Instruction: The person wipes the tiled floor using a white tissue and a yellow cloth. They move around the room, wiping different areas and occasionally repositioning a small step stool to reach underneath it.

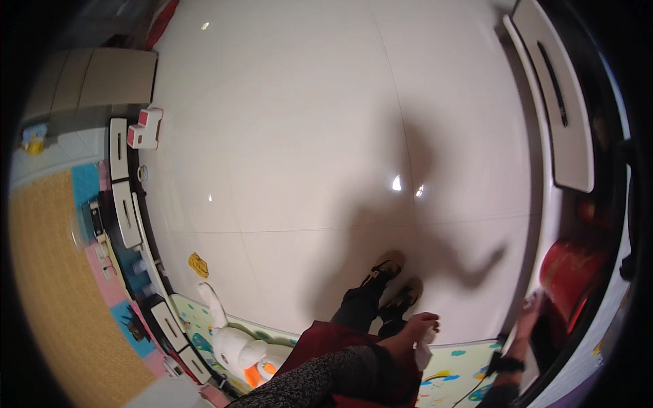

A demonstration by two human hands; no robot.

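Out in front of my body, my left hand [420, 328] has its fingers closed on a white tissue [423, 352], which hangs below the palm. On the right, my right hand [529, 311] is stretched to the edge of a low white cabinet [548, 197]. It is beside a round red container [570, 274] standing in the cabinet's dark opening. Motion smears the fingers of this hand, so whether they touch or grip anything does not show. A black band circles my right wrist.
Behind me lies a patterned pale-green play mat [445, 381] with a white plush toy [248, 353]. A yellow cloth [198, 265] is on the tiled floor [292, 156]. At left stand a pink-and-white step stool [145, 129] and white drawers [125, 213] under a cluttered top.
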